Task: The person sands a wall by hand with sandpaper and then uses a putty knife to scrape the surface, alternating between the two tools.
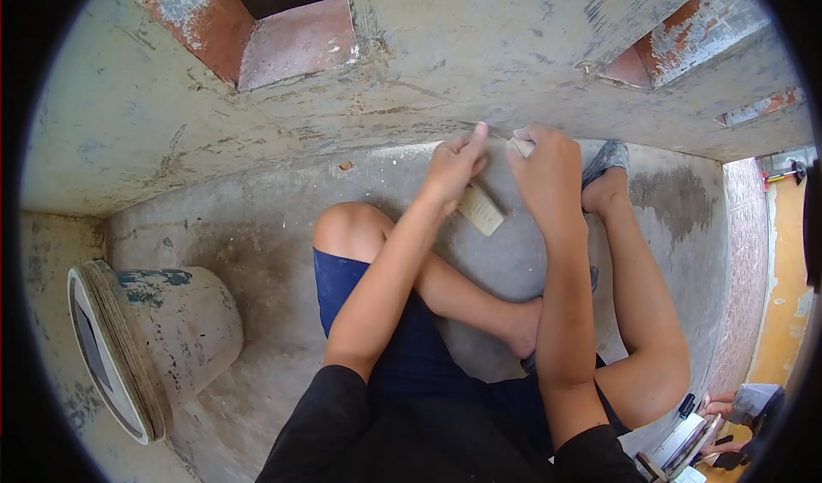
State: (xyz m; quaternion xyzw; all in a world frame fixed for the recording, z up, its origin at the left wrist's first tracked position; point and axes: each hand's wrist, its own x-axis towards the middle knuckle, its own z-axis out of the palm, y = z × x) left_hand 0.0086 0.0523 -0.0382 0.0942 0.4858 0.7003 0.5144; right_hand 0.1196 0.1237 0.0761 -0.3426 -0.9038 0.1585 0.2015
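Observation:
Near the foot of the wall, my left hand (455, 173) has its fingers curled round a pale yellowish flat piece (481, 211) that sticks out below the palm, with faint marks on it. One digit points up toward the wall. Close by on the right, my right hand (550, 170) is closed on a small whitish piece (521, 146) at its fingertips. Something thin and dark spans part of the gap between the hands; its shape is too small to make out. The hands do not touch each other.
A scuffed wall (479, 46) with recessed openings rises ahead. On the left, a paint-stained bucket (184, 329) lies on its side on the concrete floor (274, 226). My bent legs flank the hands. Another person's hands (721, 404) show at the lower right.

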